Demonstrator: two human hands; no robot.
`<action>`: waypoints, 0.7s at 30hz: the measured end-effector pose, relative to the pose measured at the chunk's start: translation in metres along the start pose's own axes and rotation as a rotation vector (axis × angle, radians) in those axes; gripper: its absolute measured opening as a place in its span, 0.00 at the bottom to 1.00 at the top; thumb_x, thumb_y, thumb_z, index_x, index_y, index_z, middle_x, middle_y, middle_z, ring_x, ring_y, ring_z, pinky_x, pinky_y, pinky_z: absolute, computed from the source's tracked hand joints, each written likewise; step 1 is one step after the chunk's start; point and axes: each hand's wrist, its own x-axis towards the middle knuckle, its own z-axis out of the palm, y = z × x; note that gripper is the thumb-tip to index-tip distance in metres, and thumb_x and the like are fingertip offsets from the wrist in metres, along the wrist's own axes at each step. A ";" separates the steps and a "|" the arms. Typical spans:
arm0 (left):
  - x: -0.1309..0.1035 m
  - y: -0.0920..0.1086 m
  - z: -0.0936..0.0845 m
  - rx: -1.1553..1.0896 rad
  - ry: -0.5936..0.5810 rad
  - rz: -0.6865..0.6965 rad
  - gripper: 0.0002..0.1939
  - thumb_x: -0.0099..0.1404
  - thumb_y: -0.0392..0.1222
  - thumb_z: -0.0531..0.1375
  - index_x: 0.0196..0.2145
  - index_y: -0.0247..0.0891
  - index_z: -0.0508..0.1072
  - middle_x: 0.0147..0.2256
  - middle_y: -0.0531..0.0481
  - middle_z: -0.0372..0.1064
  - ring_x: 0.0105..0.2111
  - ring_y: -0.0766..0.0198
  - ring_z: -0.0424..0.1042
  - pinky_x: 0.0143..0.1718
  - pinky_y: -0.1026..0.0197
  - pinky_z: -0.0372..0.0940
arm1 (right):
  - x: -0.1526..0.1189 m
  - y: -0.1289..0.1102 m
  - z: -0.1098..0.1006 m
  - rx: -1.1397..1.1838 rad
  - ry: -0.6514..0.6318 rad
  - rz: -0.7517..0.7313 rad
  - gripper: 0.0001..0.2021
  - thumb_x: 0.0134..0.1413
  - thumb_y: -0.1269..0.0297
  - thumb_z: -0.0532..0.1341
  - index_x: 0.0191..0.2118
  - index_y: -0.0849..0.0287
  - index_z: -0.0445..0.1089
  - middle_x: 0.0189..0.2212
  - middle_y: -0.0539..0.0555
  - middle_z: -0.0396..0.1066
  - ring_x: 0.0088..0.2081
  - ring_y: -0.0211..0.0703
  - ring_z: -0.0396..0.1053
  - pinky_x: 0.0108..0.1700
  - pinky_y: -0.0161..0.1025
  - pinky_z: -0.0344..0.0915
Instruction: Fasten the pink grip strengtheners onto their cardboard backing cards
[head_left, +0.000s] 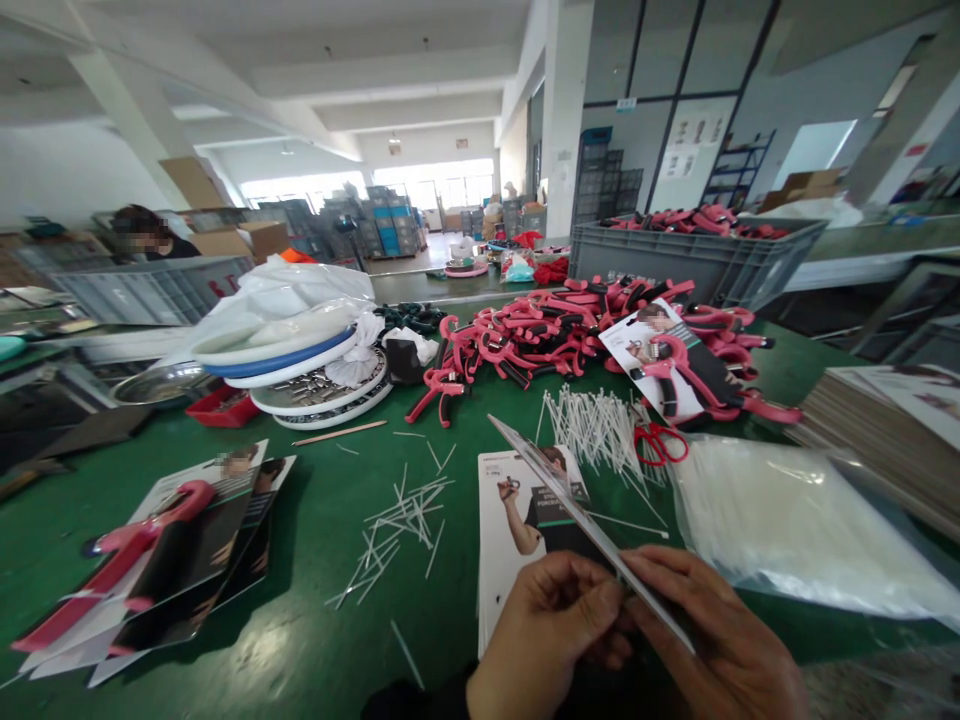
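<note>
Bench (300, 640); pink hand-grip pile (525, 330) beyond card stack (499, 540). Right hand (720, 620): fingers pinching single card (570, 503), tilted above stack. Left hand (555, 620): fingers bunched at card, pinch contents unclear. Judged step: two-handed card work; next move calls for steady card.

A: Where's the cam?
B: Head-mounted, facing fwd & down. L hand (551, 630) & R hand (720, 630) v. close, btm right.
A: Beyond?
B: Over green workbench (289, 630), across rm to far windows (454, 183); ceiling (390, 65) up top.
</note>
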 end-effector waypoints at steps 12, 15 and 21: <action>0.007 0.020 0.021 0.073 -0.042 -0.047 0.22 0.41 0.54 0.68 0.23 0.33 0.68 0.19 0.54 0.68 0.16 0.73 0.64 0.21 0.68 0.60 | 0.012 -0.002 -0.004 0.220 0.032 0.152 0.07 0.51 0.64 0.61 0.37 0.51 0.75 0.30 0.51 0.73 0.31 0.39 0.74 0.32 0.26 0.71; 0.008 0.022 0.020 0.062 -0.046 -0.030 0.21 0.43 0.54 0.68 0.23 0.33 0.68 0.19 0.53 0.68 0.16 0.73 0.64 0.20 0.68 0.60 | 0.009 0.002 -0.005 0.131 0.009 0.056 0.08 0.51 0.65 0.61 0.38 0.51 0.74 0.32 0.51 0.73 0.32 0.39 0.74 0.33 0.27 0.71; 0.007 0.016 0.006 -0.023 0.017 0.098 0.22 0.44 0.52 0.70 0.24 0.34 0.63 0.18 0.55 0.68 0.15 0.75 0.64 0.18 0.72 0.60 | -0.002 0.005 0.001 -0.104 -0.046 -0.135 0.11 0.53 0.69 0.59 0.43 0.54 0.69 0.36 0.54 0.71 0.36 0.40 0.72 0.38 0.31 0.71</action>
